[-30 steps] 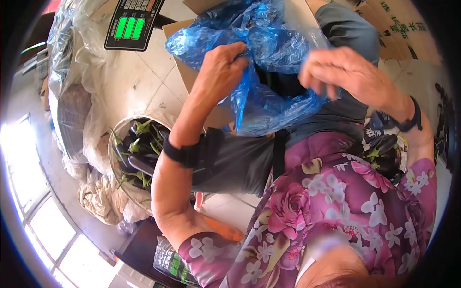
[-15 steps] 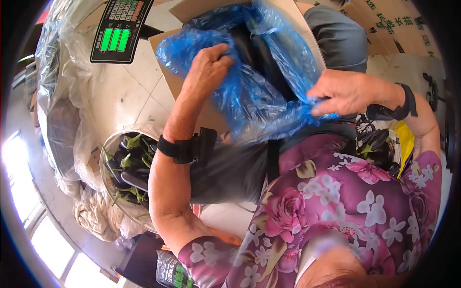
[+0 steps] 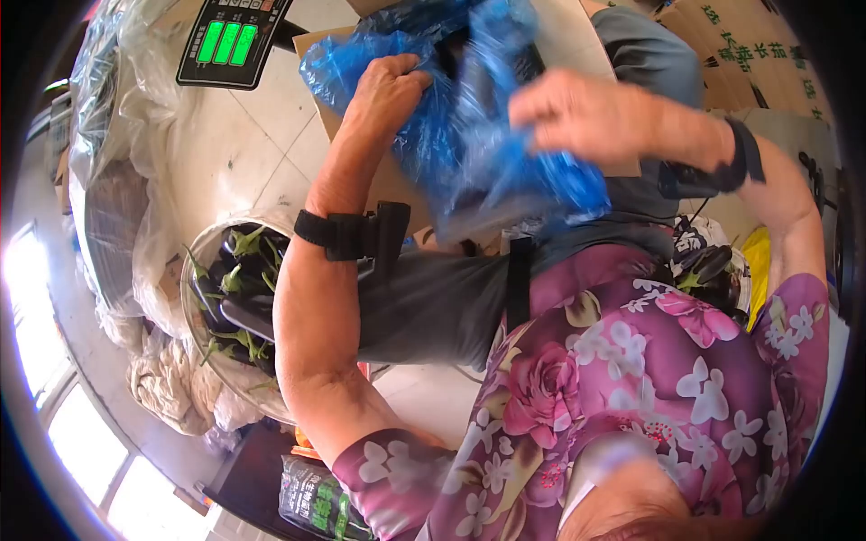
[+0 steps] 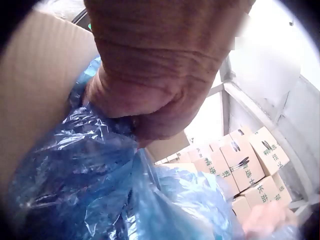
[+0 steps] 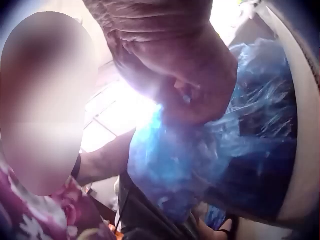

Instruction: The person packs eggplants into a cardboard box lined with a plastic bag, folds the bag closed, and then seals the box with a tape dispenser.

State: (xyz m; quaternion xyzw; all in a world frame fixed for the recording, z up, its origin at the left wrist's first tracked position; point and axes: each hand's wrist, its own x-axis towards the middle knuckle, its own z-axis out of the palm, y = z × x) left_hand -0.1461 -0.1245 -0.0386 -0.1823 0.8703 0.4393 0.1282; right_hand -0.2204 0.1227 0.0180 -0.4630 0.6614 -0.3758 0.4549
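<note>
A blue plastic bag [image 3: 433, 171] lines an open cardboard box [image 3: 577, 54] at the top of the head view, with dark contents showing through its mouth. The left hand [image 3: 388, 90] grips the bag's edge at the box's left side; in the left wrist view that hand [image 4: 155, 75] has its fingers curled into the film. The right hand [image 3: 586, 113], blurred, is over the bag's right side. In the right wrist view the right hand [image 5: 185, 80] pinches gathered blue film [image 5: 170, 165].
A scale display [image 3: 227, 43] glows green at upper left. A basket of eggplants [image 3: 236, 288] stands left of the legs, another batch [image 3: 708, 270] at the right. Printed cartons [image 4: 240, 165] are stacked in the left wrist view. Clear plastic sheeting [image 3: 149, 117] hangs at left.
The right hand has moved up and left from the bag's lower right corner, drawing the film across the opening. The left hand has kept its grip and shifted slightly up. Less of the dark contents shows.
</note>
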